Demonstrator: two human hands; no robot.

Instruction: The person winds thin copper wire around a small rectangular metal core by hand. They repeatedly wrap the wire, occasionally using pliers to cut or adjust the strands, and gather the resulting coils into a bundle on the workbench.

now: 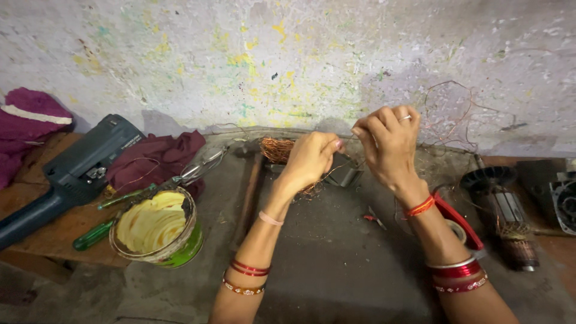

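Copper wire (348,139) is pinched between the 2 hands, left (309,159) and right (389,144), above a coil bundle (277,149) on the counter (324,252).

Soft, even daylight fills my view, brightest on the pale paint-flecked plaster wall (288,54) across the top of the frame. Shadows are faint, pooling under my forearms on the dark grey worktop (336,264). No glare. Wide-angle bending curves the edges; the lower corners darken and soften slightly.
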